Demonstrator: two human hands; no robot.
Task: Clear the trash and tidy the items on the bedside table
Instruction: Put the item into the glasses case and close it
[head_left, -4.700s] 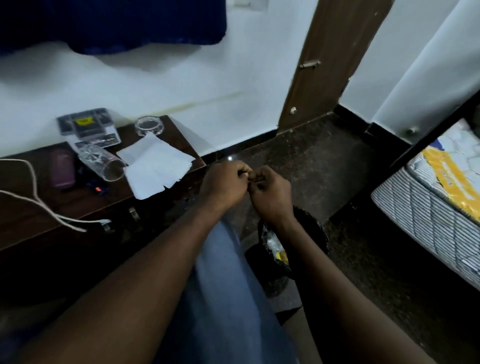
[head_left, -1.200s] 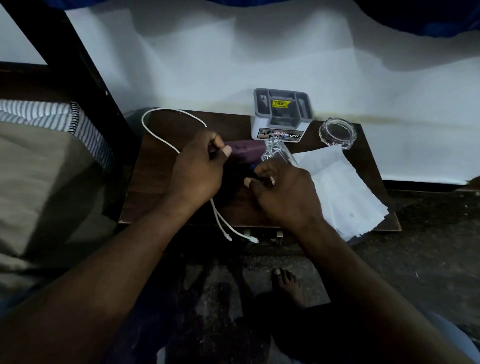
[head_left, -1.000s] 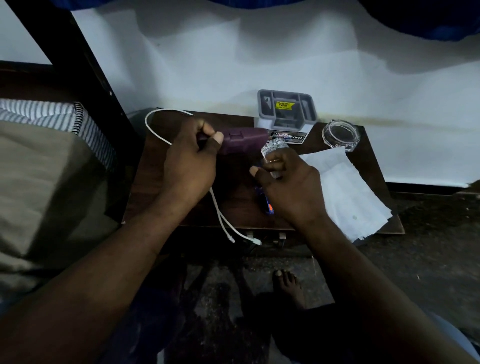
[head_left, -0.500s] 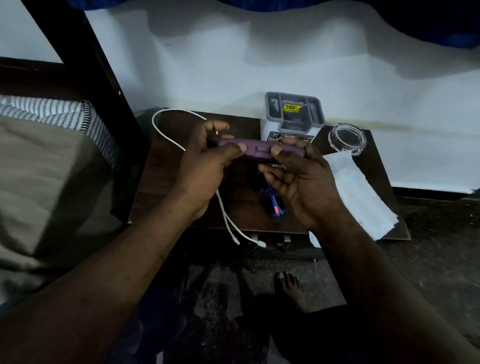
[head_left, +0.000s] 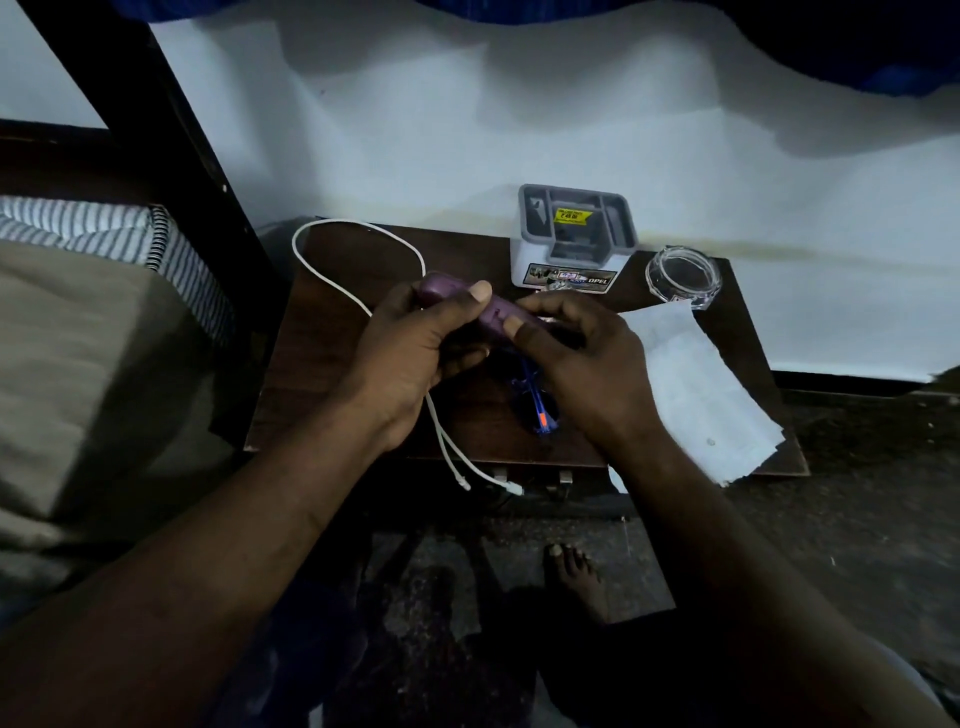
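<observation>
Two hands, the left hand (head_left: 410, 358) and the right hand (head_left: 584, 364), pinch a purple oblong plastic case (head_left: 492, 316) between them above the dark wooden bedside table (head_left: 311, 379). A white cable (head_left: 358, 292) loops across the table's left side, and white paper sheets (head_left: 696, 387) lie on its right.

Bare forearms (head_left: 234, 545), bare left hand (head_left: 410, 358) & right hand (head_left: 587, 374), one bare foot (head_left: 574, 577), grey-blue cloth (head_left: 914, 680) at lower rt.
</observation>
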